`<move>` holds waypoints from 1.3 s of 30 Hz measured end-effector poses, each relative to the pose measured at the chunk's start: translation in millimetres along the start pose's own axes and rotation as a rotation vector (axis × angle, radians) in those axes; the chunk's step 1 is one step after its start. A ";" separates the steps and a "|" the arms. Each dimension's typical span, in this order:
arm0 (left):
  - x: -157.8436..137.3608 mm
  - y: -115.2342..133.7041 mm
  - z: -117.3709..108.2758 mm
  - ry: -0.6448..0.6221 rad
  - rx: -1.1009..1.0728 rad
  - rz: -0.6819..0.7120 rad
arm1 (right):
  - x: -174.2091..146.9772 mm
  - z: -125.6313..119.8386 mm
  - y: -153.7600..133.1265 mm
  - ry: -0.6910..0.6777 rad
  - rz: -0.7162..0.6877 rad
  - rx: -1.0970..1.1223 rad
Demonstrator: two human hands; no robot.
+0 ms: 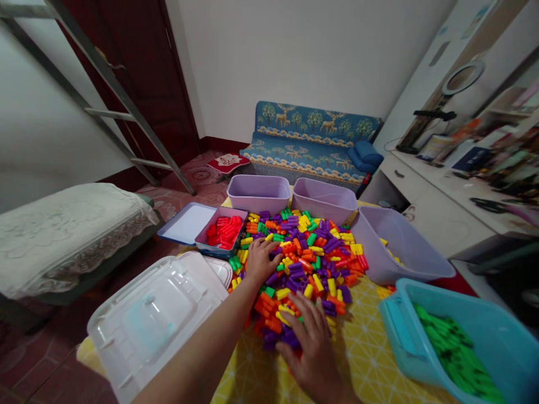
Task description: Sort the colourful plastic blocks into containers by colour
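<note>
A wide heap of small plastic building pieces [297,266] in purple, orange, yellow and green, with some red, covers the middle of the table. My left hand [260,262] rests over the heap's left side, fingers apart, with a yellow piece [269,238] by its fingertips. Closer to me, my right hand [311,339] spreads its fingers over the near edge of the heap. I see nothing gripped in it. Left of the heap, an open tin [202,240] holds red pieces [224,232].
Two lilac bins [259,193] [324,199] stand behind the heap. A third lilac bin [404,244] at right holds a few yellow pieces. A turquoise bin [408,331] contains green pieces [457,348]. Clear plastic lids [155,314] lie at left on the yellow tablecloth [366,342].
</note>
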State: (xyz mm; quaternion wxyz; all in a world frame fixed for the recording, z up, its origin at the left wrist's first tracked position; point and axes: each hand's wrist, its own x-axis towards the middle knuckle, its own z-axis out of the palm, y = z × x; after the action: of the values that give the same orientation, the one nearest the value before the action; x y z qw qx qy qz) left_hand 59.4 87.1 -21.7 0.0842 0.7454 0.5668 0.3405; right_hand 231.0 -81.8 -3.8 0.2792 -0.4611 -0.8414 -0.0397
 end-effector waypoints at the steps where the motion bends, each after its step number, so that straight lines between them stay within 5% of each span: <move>1: -0.2 -0.1 0.3 0.001 0.002 0.002 | -12.7 -1.1 -7.1 -0.040 -0.079 -0.018; 4: -0.8 -0.5 0.6 0.002 -0.004 0.003 | -38.7 -1.0 -11.5 -0.082 -0.221 -0.076; 7: -1.1 -0.8 0.3 -0.005 -0.014 -0.005 | -39.3 1.8 0.6 -0.140 -0.175 -0.132; 22: -0.3 -6.0 2.9 -0.031 -0.011 0.025 | 111.1 10.7 88.9 -0.002 0.165 -0.284; 27: -0.1 -5.7 2.7 -0.036 -0.014 0.017 | 138.0 16.4 117.7 -0.027 0.413 -0.317; 30: -0.1 -4.1 1.9 -0.042 -0.014 0.014 | 138.3 16.7 120.7 0.070 0.546 -0.293; 32: -0.1 -3.1 1.0 -0.047 -0.008 0.008 | 130.1 15.0 110.1 0.182 0.482 -0.233; 35: -0.2 -2.0 -0.4 -0.056 0.002 0.007 | 103.5 11.7 73.5 0.247 0.203 -0.068; 39: -0.2 -1.5 -1.1 -0.051 -0.007 0.009 | 55.3 11.2 12.1 -0.064 -0.158 0.110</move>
State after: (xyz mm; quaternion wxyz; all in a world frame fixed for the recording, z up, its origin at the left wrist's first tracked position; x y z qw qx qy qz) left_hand 57.5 87.1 -21.7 0.0995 0.7562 0.5599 0.3236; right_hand 212.7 -29.6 12.4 0.2729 -0.3784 -0.8845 -0.0006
